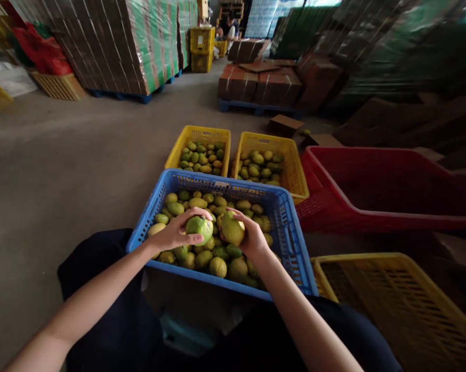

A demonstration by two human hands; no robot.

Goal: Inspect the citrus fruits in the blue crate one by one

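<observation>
While left fingers (194, 239) clasp a green fruit (199, 230), right fingers (246, 220) grip a yellower one (232, 229).

Left grip (176, 231) and right grip (253, 236) hold fruit (199, 230), apparently citrus.

The left hand (177, 231) covers part of the greener fruit (200, 230); the right hand (253, 238) hides one side of the paler fruit (233, 229). Fruits beneath the top layer in the blue crate (213, 282) are out of sight. The right edge cuts off the red bin (313, 206). Wrapped stacks (391, 57) at upper right blur, and the distant person (230, 27) is too small to make out clearly.
</observation>
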